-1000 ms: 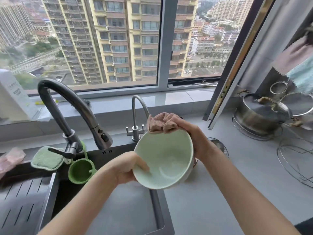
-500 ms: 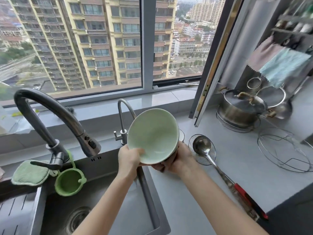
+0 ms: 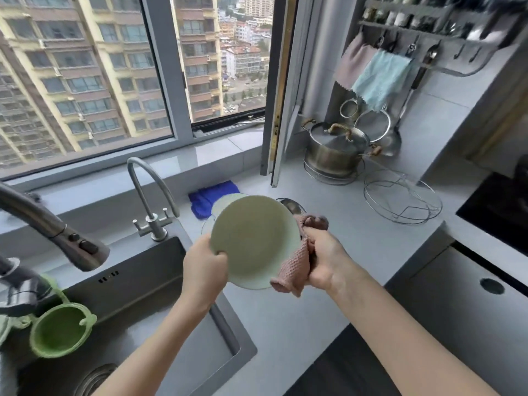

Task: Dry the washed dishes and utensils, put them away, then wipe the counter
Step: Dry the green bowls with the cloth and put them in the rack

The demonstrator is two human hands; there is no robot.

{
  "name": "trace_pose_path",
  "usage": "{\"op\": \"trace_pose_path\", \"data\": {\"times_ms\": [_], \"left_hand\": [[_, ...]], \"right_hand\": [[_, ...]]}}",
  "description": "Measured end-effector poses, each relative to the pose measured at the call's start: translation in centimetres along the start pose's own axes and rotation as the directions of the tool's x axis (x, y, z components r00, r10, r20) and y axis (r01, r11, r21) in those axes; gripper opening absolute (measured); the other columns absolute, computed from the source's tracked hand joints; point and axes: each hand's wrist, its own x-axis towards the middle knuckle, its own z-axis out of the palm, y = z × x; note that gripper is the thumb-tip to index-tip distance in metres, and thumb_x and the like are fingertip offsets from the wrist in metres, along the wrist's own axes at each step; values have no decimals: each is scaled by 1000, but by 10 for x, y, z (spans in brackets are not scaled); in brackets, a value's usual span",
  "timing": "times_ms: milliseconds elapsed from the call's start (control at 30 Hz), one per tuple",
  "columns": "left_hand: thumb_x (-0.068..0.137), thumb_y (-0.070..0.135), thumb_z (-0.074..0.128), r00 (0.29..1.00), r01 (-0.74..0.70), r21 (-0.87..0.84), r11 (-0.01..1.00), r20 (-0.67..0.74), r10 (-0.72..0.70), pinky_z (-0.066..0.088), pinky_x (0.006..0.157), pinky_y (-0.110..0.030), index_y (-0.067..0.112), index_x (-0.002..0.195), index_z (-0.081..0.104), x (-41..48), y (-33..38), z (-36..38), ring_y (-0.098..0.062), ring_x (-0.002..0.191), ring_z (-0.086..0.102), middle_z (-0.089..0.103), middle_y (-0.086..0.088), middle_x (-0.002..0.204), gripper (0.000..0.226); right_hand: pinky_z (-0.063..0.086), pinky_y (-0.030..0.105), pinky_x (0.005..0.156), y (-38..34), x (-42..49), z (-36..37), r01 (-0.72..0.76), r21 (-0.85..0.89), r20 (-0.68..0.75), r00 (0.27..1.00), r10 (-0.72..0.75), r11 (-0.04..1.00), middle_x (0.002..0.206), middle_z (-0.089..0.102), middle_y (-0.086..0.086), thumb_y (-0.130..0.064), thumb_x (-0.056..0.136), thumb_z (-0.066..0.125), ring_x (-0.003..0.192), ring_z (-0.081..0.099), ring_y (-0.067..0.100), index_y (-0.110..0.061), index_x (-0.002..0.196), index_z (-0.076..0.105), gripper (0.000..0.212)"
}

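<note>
Head view, the only one.

- Bowl (image 3: 253, 241): pale green, held in the air over the line where the sink (image 3: 183, 284) meets the counter (image 3: 357, 244). It is tilted up on edge, its broad face toward the camera. Motion blur hides surface detail, so I cannot tell wet from dry.
- Left hand (image 3: 204, 264): fingers curled round the bowl's left rim, thumb lapped over the near face. A firm hold.
- Right hand (image 3: 325, 261): fingers closed on a bunched pink cloth (image 3: 295, 271), which is pressed against the bowl's right rim and wraps toward its back.
- Behind the bowl, on the counter: another pale dish (image 3: 225, 202), partly hidden, a blue cloth (image 3: 211, 200) and a metal ladle (image 3: 291, 205), mostly covered.
- Farther right: lidded pot (image 3: 334, 150), wire rack (image 3: 400, 198).

Step in hand, as I judge it: drying the bowl, early in the task, with other washed pieces waiting and the counter not yet wiped.

The next move likely calls for the left hand to turn the bowl while the cloth runs round the rim and outside, then for somewhere to stow it. No cupboard for it shows here.
</note>
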Motion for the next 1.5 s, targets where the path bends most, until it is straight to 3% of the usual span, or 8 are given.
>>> {"op": "trace_pose_path", "data": {"times_ms": [167, 433, 567, 700, 933, 1167, 1400, 1500], "left_hand": [[75, -14, 43, 919, 182, 29, 983, 351, -180, 46, 35, -25, 11, 71, 58, -27, 27, 22, -20, 48, 61, 62, -10, 69, 29], [76, -14, 46, 813, 103, 114, 988, 563, -150, 57, 46, -44, 0, 76, 58, -117, 76, 106, -35, 50, 63, 60, -16, 68, 18], [78, -13, 42, 743, 42, 121, 992, 660, -112, 54, 40, -34, 6, 71, 51, -206, 110, 162, -22, 36, 60, 59, -12, 59, 22], [76, -8, 43, 671, -59, 148, 987, 738, -70, 57, 56, -43, 5, 75, 54, -288, 124, 208, -34, 50, 67, 62, -8, 48, 17], [72, -6, 39, 532, -230, 42, 972, 842, 90, 57, 63, -54, -1, 78, 62, -421, 160, 277, -32, 50, 68, 68, -12, 56, 24], [77, 0, 39, 237, -725, 64, 686, 958, 161, 35, 34, -13, 8, 72, 52, -508, 193, 364, -16, 42, 59, 64, -9, 56, 16], [78, -4, 36, 234, -541, 39, 840, 967, 105, 41, 44, -22, 0, 76, 59, -546, 224, 472, -24, 45, 66, 66, -19, 55, 23], [77, -4, 37, 273, -498, 44, 866, 956, 108, 44, 48, -26, 5, 66, 53, -563, 224, 533, -25, 48, 67, 62, -12, 44, 22]], "right_hand": [[50, 32, 93, -19, -58, -61, 451, -557, -52, 819, -571, 697, 121, 61, -10, 3, 93, 45, 113, 59, 19, -18, 135, 49, 47], [40, 13, 81, -24, -200, -180, 239, -970, 89, 491, -866, 35, 120, 61, -1, -3, 78, 61, 110, 57, 15, -38, 139, 43, 73], [17, 26, 113, 18, -251, -227, 239, -965, 263, 892, -367, -110, 150, 29, -18, -41, 79, 70, 142, 20, 7, -62, 140, -3, 97], [19, 53, 116, 53, -304, -322, 122, -941, 320, 620, -716, -314, 150, 35, -9, -56, 79, 58, 143, 25, 18, -51, 140, 30, 68], [43, 21, 82, 89, -360, -453, 16, -904, -393, 362, -845, 427, 128, 57, 0, -27, 77, 78, 106, 61, 19, -34, 151, 12, 99], [39, 14, 69, 55, -413, -529, -163, -981, -186, 645, -742, 105, 87, 54, -15, 12, 73, 53, 74, 50, -1, -35, 142, 40, 84], [46, 23, 67, 75, -455, -662, 214, -477, -737, 431, -521, 852, 82, 68, -8, -13, 76, 77, 82, 64, 12, -22, 87, 65, 19], [46, 23, 61, 103, -435, -689, 483, -134, -909, 287, -301, 865, 90, 66, -1, 0, 83, 64, 80, 61, 15, -18, 94, 57, 22]]}}
